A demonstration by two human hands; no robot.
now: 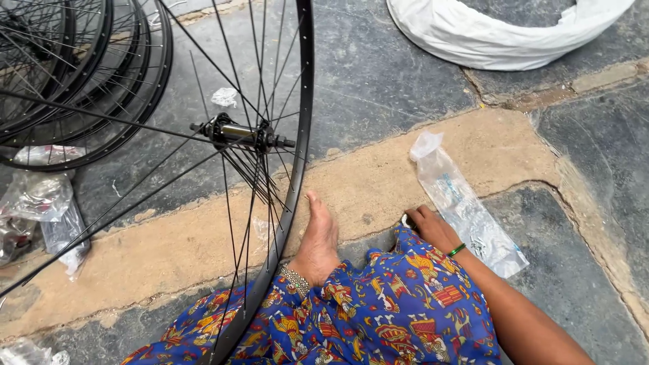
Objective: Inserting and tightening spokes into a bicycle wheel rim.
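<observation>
Where right hand rests on floor, fingers lie curled low beside clear bag; grip hidden, cannot tell if holding anything. Bag: long, flat, transparent plastic, blue-white label mid-length, small metal parts at lower end. Long axis runs upper left to lower right (knotted end up-left). Left hand not seen. Black wheel stands upright, hub centre. More clear bags at left edge. White sack top right.

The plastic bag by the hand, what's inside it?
The clear bag holds small shiny metal bits at its lower end, too small to identify. The right hand rests beside it, fingertips hidden by blue cloth.
</observation>
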